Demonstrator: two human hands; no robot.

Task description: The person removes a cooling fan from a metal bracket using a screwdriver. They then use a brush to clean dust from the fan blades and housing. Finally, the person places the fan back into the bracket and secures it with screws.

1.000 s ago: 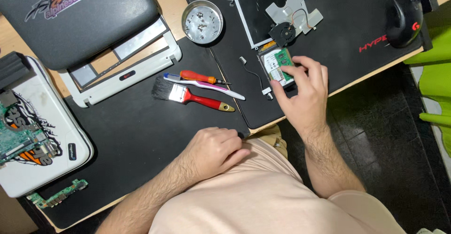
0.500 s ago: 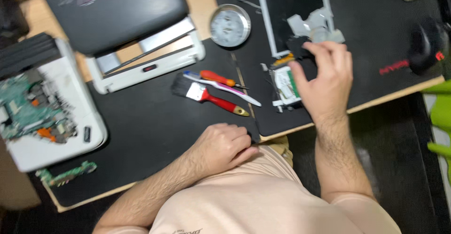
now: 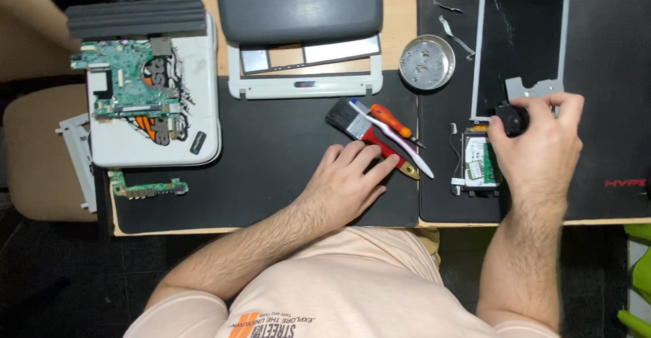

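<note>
My right hand (image 3: pixel 539 149) is closed on a small black round part (image 3: pixel 510 118) at the lower edge of a bare laptop screen panel (image 3: pixel 519 43). Just below and left of that hand lies a hard drive with a green board (image 3: pixel 478 165). My left hand (image 3: pixel 346 182) rests flat on the black mat (image 3: pixel 271 168), fingers apart, its fingertips against the red-handled brush (image 3: pixel 369 134). A red screwdriver (image 3: pixel 395 123) and a white toothbrush-like tool (image 3: pixel 400 145) lie across the brush.
A round metal dish (image 3: pixel 426 61) sits behind the tools. A white frame piece (image 3: pixel 305 84) and dark laptop lid (image 3: pixel 298 6) lie at the back. A green motherboard (image 3: pixel 125 84) sits on a white laptop shell (image 3: pixel 196 134) at left, a small board (image 3: pixel 146 189) below it.
My right hand lifted off the hard drive and moved up to grip the black round part. My left hand slid forward from the table edge to the brush. The view swung left.
</note>
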